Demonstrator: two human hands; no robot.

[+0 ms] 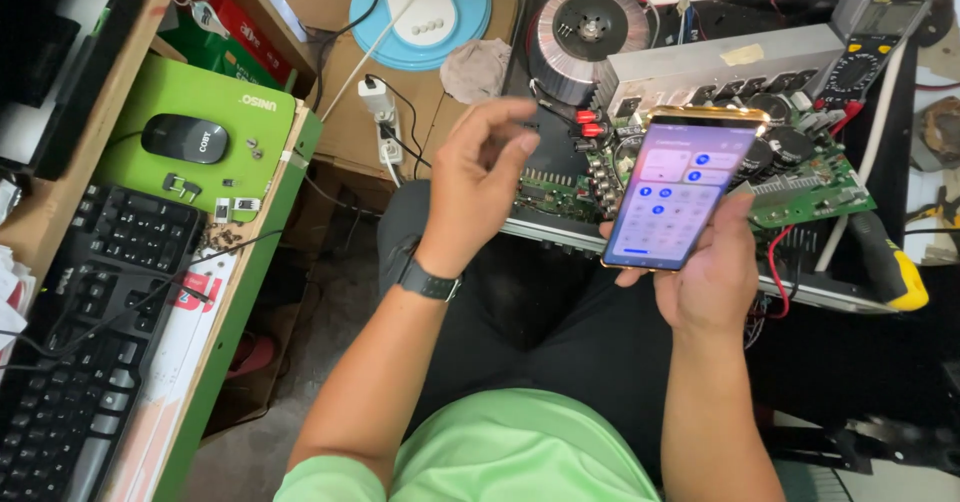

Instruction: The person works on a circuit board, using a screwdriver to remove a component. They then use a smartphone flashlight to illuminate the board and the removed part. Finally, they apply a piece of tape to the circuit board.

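My right hand (712, 272) holds a gold-edged smartphone (678, 190) upright, its lit screen showing rows of round and square toggle tiles. My left hand (478, 177) hovers just left of the phone, fingers loosely curled and apart, holding nothing; a dark band sits on that wrist (428, 282). Behind the phone lies an opened amplifier chassis with a green circuit board (815, 187), a silver heat sink (715, 67) and a round toroidal transformer (583, 27). I am seated, in a light green shirt and dark trousers.
A grey multimeter (868, 47) with red lead lies at the back right. A yellow-handled tool (890, 267) rests right of the chassis. On the left, a desk carries a black keyboard (95, 312), a black mouse (184, 138) on a green pad, and small parts. A fan base (425, 12) stands behind.
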